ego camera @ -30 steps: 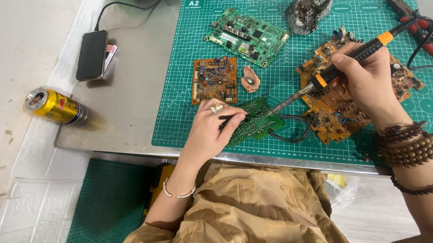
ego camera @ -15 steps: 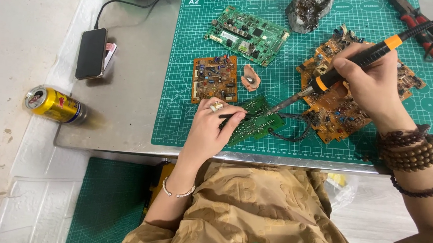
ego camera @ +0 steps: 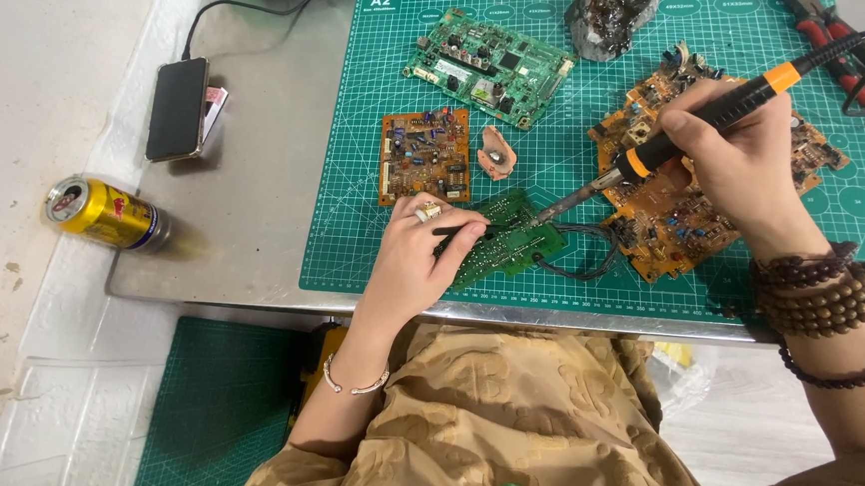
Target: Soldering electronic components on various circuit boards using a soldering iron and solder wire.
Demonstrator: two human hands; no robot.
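Grey metal forms the desk point(ego camera: 256, 182), and a green cutting mat point(ego camera: 561, 111) with a white grid covers most of it. Near the mat's front edge lies a small green circuit board point(ego camera: 513, 240) with black wires point(ego camera: 582, 257) looping off its right side. The left hand point(ego camera: 422, 257) rests on the board's left part, its fingers point(ego camera: 458, 237) pinched around thin black tweezers point(ego camera: 468, 231) that point right across the board. The right hand point(ego camera: 743, 157) has its fingers wrapped tight around a black and orange soldering iron point(ego camera: 706, 115), whose metal tip touches the small board's upper edge. Under that hand sits a large orange circuit board point(ego camera: 674, 223). A smaller orange board point(ego camera: 425, 155) lies just above the left hand, a pinkish lump point(ego camera: 496, 154) is just beside it, and a long green board point(ego camera: 488, 66) lies farther back. Off the mat to the left, a black phone point(ego camera: 177, 107) is plugged into a cable, and a yellow can point(ego camera: 104, 215) lies on its side at the desk's edge.
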